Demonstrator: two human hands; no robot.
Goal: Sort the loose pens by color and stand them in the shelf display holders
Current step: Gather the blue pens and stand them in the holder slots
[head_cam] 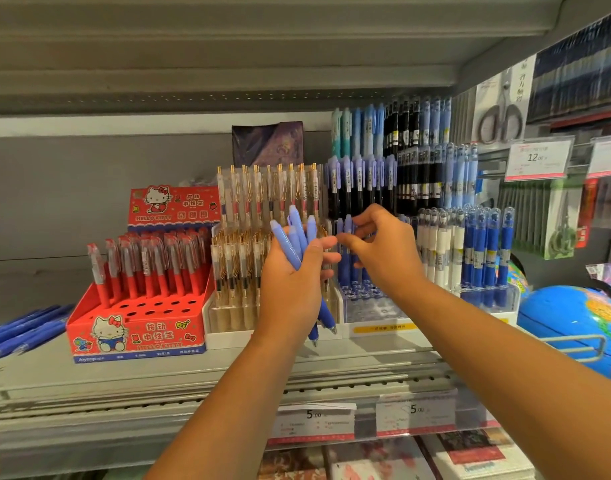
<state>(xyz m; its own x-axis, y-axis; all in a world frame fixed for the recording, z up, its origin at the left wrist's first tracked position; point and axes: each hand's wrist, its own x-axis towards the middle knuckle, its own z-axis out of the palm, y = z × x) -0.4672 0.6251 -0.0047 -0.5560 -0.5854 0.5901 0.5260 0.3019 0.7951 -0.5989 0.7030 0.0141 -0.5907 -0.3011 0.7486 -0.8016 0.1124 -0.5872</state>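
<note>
My left hand [292, 282] grips a bunch of blue pens [299, 237], caps up and tips pointing down below the wrist. My right hand [383, 252] hovers in front of the clear display holder [370, 306], where a few blue pens [347, 258] stand; its fingers are curled and its thumb points toward the bunch, and I cannot tell whether it pinches a pen. More loose blue pens [23, 330] lie flat on the shelf at the far left.
A red Hello Kitty holder [137, 327] with red pens stands at left, beside it a holder of clear gold-clip pens [234, 271]. Tiered racks of blue, black and white pens [470, 244] fill the right. A globe [574, 327] sits at far right. Price tags [415, 415] line the shelf edge.
</note>
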